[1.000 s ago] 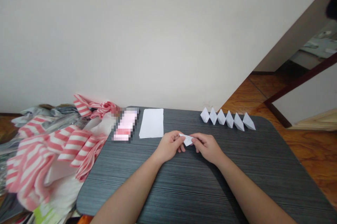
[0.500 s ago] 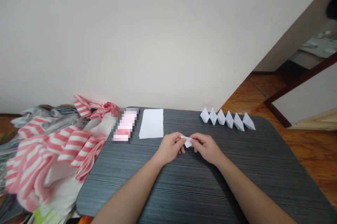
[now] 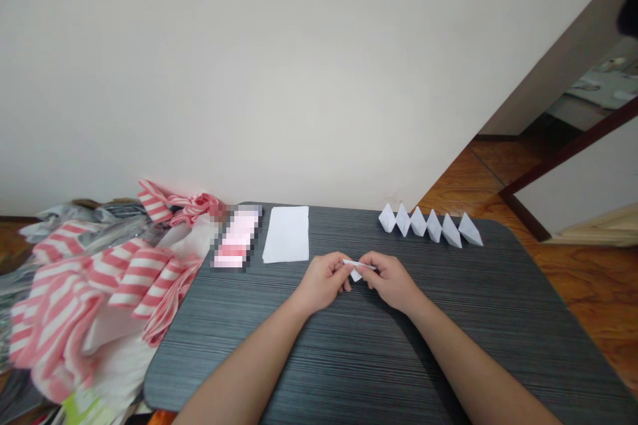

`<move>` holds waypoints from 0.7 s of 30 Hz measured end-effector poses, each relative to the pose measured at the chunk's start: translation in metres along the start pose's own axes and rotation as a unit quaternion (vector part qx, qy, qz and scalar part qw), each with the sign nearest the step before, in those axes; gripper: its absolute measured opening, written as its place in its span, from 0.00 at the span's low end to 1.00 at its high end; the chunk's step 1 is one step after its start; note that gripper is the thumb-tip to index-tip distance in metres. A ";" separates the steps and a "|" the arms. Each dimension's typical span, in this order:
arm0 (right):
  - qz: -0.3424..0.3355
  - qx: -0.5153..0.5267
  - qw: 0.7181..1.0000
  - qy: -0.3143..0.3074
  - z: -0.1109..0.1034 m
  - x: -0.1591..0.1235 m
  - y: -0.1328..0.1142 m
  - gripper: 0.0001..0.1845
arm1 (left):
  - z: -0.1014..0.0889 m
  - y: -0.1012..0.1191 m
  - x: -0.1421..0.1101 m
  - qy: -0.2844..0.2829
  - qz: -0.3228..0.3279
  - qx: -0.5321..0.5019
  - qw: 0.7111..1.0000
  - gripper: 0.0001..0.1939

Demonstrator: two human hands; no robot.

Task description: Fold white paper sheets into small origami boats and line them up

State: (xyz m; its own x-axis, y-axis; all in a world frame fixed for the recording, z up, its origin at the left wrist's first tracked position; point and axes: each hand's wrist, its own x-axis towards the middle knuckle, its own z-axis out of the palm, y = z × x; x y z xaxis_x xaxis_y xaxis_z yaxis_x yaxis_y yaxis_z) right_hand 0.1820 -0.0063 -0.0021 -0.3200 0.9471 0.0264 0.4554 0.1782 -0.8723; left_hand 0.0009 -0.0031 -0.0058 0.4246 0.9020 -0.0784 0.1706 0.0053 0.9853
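A small folded piece of white paper [image 3: 355, 274] is pinched between my two hands above the dark table [image 3: 349, 358]. My left hand [image 3: 323, 280] is closed on its left side, thumb on the near face. On the right side, my right hand [image 3: 389, 277] grips it with thumb and fingers. Part of the paper is hidden behind my fingers. Beyond my right hand, several folded white paper boats [image 3: 432, 226] stand in a slanting row near the table's back edge. A stack of white paper sheets [image 3: 287, 233] lies past my left hand.
A blurred-out pink and white object [image 3: 236, 237] lies at the table's back left. Red-and-white striped cloth [image 3: 124, 272] and other items are heaped left of the table. A pale wall [image 3: 299, 79] rises behind it, and wooden floor [image 3: 463, 179] shows at the right.
The folded paper has shifted and opened slightly between my fingers, with a strip now showing toward the right. My hands have stayed in nearly the same place.
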 end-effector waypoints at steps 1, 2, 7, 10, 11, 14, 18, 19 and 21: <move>0.002 0.003 1.000 0.001 0.000 0.000 0.000 0.12 | 0.000 0.000 0.000 -0.001 0.000 0.001 1.000 0.16; 0.005 0.007 1.000 0.001 0.001 0.000 0.001 0.12 | 0.000 0.000 0.000 -0.001 -0.001 0.001 1.000 0.16; 0.012 0.028 1.000 0.000 0.003 0.001 0.001 0.11 | 0.001 -0.001 0.000 0.008 -0.001 0.008 1.000 0.16; 0.011 0.030 0.999 0.005 0.003 0.001 0.000 0.11 | 0.001 0.000 0.000 0.007 -0.001 0.009 1.000 0.16; 0.012 0.032 0.999 0.005 0.003 0.000 0.000 0.11 | 0.001 0.000 0.000 0.005 -0.001 0.009 1.000 0.16; 0.016 0.043 0.999 0.001 0.003 0.000 0.000 0.11 | 0.001 0.000 0.000 0.002 -0.003 0.006 1.000 0.16; 0.024 0.062 0.998 -0.008 0.003 0.000 0.003 0.11 | 0.000 0.000 0.001 -0.003 -0.005 -0.003 1.000 0.16; 0.028 0.069 0.997 -0.010 0.003 0.000 0.004 0.11 | 0.000 0.000 0.001 -0.005 -0.007 -0.011 1.000 0.16; 0.036 0.090 0.995 -0.019 0.002 0.000 0.006 0.10 | 0.000 -0.001 0.002 -0.007 -0.012 -0.033 0.999 0.15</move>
State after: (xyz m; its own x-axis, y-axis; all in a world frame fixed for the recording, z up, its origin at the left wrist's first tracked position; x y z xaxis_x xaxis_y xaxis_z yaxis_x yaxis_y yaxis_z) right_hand 0.1831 -0.0055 -0.0081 -0.3247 0.9443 -0.0537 0.3222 0.0570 -0.9449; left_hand 0.0015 -0.0017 -0.0067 0.4335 0.8952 -0.1033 0.1219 0.0553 0.9910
